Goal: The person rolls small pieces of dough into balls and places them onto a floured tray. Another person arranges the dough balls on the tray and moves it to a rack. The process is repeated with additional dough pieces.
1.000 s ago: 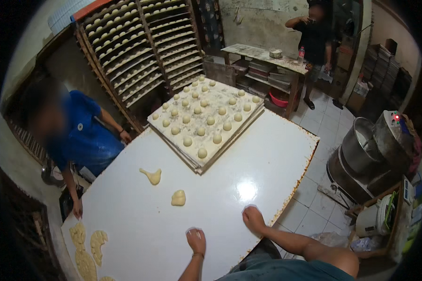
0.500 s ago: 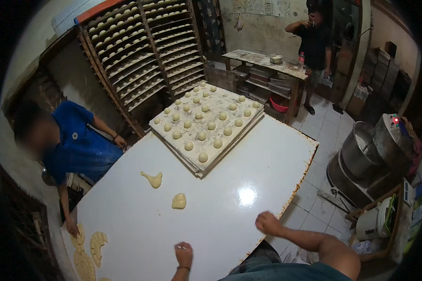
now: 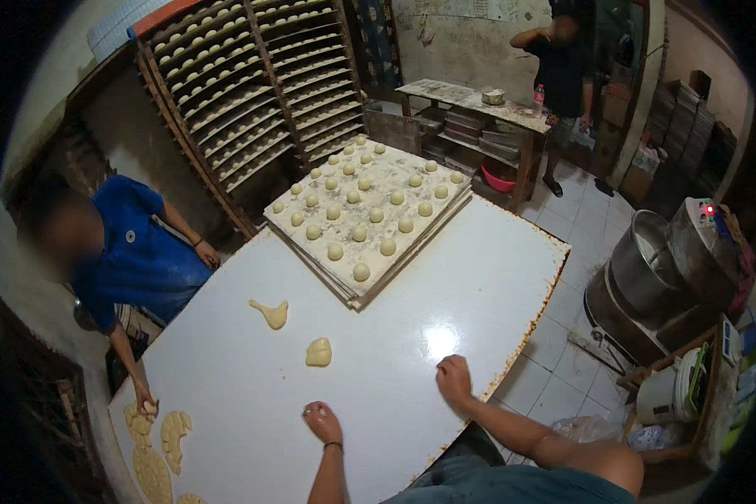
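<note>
Tailed dough (image 3: 275, 316), tip pointing left, long axis slanting, beyond lump (image 3: 317, 353)

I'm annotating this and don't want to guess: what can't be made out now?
All in the head view:
- Left hand: palm hidden by its own back, so whether it holds anything is unclear.
- Right hand: palm likewise hidden.
- Nearest dough piece: cut off by the lower edge.
- Lower trays: surfaces covered by the top tray.
</note>
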`<action>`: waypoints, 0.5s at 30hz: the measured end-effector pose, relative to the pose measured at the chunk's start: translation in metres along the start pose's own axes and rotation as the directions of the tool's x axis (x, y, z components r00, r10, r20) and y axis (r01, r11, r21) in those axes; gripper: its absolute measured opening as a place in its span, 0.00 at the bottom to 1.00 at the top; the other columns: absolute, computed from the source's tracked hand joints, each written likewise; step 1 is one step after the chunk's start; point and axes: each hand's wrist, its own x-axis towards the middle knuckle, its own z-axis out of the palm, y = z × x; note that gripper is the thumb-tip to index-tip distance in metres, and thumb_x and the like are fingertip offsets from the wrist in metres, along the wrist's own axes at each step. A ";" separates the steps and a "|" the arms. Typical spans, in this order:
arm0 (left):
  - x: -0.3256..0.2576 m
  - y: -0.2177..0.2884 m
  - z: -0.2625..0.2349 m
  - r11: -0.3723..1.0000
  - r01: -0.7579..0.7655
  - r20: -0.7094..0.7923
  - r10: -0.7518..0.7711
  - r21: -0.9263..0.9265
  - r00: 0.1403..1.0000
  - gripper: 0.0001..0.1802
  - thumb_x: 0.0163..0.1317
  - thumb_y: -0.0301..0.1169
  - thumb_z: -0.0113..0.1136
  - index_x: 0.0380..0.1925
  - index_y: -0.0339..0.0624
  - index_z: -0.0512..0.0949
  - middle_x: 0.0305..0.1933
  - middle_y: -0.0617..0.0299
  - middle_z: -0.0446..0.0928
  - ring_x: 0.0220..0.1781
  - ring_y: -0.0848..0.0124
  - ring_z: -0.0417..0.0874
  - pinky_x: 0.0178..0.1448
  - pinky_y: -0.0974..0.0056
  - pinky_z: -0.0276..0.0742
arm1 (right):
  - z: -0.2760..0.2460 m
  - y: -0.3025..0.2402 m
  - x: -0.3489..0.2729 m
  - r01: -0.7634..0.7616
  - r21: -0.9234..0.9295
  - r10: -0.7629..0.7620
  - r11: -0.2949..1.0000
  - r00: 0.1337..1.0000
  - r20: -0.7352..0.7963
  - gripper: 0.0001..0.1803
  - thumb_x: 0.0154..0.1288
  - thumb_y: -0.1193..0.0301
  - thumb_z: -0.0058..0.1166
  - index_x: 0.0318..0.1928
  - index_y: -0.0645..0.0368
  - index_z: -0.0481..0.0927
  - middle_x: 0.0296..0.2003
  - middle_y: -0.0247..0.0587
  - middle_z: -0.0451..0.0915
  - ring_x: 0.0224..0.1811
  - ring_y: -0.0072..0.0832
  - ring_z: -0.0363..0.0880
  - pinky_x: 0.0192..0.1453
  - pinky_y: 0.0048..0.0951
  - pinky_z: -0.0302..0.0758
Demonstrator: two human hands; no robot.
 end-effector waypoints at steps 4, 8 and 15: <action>-0.056 -0.023 -0.023 0.917 -0.398 0.209 0.391 -0.009 0.897 0.03 0.58 0.23 0.57 0.27 0.35 0.75 0.36 0.52 0.76 0.47 0.54 0.73 0.52 0.54 0.70 | -0.027 0.005 -0.056 0.284 0.215 -0.344 0.934 0.876 0.338 0.07 0.49 0.80 0.59 0.32 0.61 0.80 0.36 0.44 0.79 0.47 0.39 0.77 0.57 0.40 0.72; -0.016 -0.086 -0.007 0.984 0.001 -0.002 -0.002 -0.179 1.000 0.04 0.58 0.22 0.57 0.25 0.34 0.74 0.35 0.52 0.75 0.45 0.55 0.72 0.50 0.53 0.68 | -0.033 0.006 -0.005 0.219 0.002 -0.215 0.976 0.955 0.207 0.03 0.48 0.76 0.59 0.27 0.58 0.78 0.34 0.43 0.79 0.42 0.41 0.76 0.48 0.41 0.72; -0.051 -0.023 -0.016 0.968 -0.212 0.149 0.192 0.132 0.970 0.01 0.56 0.21 0.56 0.27 0.34 0.75 0.36 0.51 0.74 0.44 0.53 0.72 0.52 0.53 0.71 | -0.046 -0.004 -0.054 0.210 0.278 -0.322 0.938 0.824 0.466 0.11 0.53 0.74 0.62 0.38 0.58 0.80 0.49 0.46 0.77 0.55 0.44 0.73 0.59 0.42 0.73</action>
